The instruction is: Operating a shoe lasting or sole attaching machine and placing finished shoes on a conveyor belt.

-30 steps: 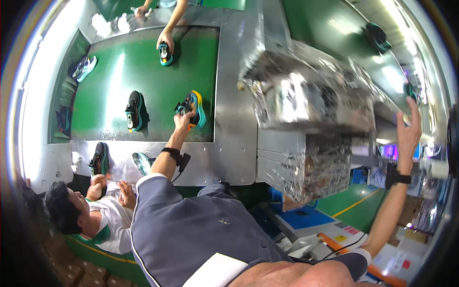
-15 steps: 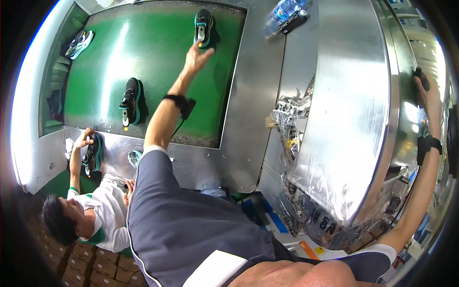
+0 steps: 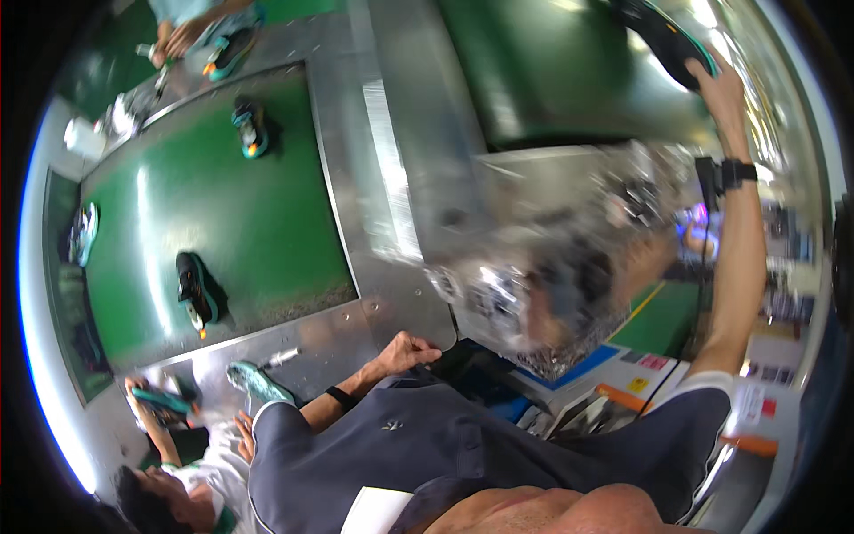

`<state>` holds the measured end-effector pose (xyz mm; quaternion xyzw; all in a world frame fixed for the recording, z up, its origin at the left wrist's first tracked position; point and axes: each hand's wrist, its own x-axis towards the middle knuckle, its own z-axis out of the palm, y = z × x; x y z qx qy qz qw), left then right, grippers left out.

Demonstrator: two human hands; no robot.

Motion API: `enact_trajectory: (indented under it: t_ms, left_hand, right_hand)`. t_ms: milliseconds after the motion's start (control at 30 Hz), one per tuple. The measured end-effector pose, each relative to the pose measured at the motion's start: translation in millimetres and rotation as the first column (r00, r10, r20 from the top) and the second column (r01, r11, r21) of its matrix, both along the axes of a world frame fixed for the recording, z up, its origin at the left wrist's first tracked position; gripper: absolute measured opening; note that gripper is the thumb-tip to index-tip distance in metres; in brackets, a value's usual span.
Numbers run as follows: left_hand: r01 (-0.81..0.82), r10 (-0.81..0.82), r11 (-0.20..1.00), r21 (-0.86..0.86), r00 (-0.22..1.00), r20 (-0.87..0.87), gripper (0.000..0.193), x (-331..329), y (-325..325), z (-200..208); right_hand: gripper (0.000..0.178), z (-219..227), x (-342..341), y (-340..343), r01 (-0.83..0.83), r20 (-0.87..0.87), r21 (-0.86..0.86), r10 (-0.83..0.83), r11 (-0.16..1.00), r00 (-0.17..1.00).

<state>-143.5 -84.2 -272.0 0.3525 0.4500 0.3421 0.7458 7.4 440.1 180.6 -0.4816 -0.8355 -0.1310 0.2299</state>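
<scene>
Two hands, and they're spread way apart. The right hand (image 3: 722,84) is up and out to the side, thumb and fingers clamped on a shoe (image 3: 663,40), dark with a teal edge, which sticks out ahead and to the left of that hand. The left hand (image 3: 409,354) is down close to the body, fingers curled in, right by the corner of a metal ledge (image 3: 391,307). Honestly can't tell if it's gripping anything. There's a black band (image 3: 734,173) on the right wrist.

Ahead and left of the left hand is a green belt (image 3: 267,214) with a far shoe (image 3: 251,129) and a near shoe (image 3: 194,294) on it, well apart, plus a side shoe (image 3: 84,233) way over at its left side. Left of the left hand, what looks like a pale teal shoe (image 3: 253,383) is on the ledge, and farther left a co-worker's hand (image 3: 138,396) is on another dark shoe (image 3: 169,402).

Between the two hands there's a plastic-wrapped pile (image 3: 534,303), too blurry to make out the contents. Left of the right hand is a second belt (image 3: 543,80), also green.
</scene>
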Motion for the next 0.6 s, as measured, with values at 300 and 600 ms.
enact_trajectory:
  t_ms: [300,600]
  left_hand:
    - [0.504,-0.597,0.802,0.321,0.703,0.386,0.066,55.2,99.6,157.6]
    - [0.661,-0.525,0.707,0.253,0.251,0.813,0.105,240.6,32.0,315.1]
  right_hand:
    - [0.025,100.0,149.5,-265.4,-0.005,-0.647,0.11,0.076,0.994,0.758]
    - [0.022,-7.4,299.1,-514.0,0.053,-0.528,-0.044,-0.069,0.998,0.846]
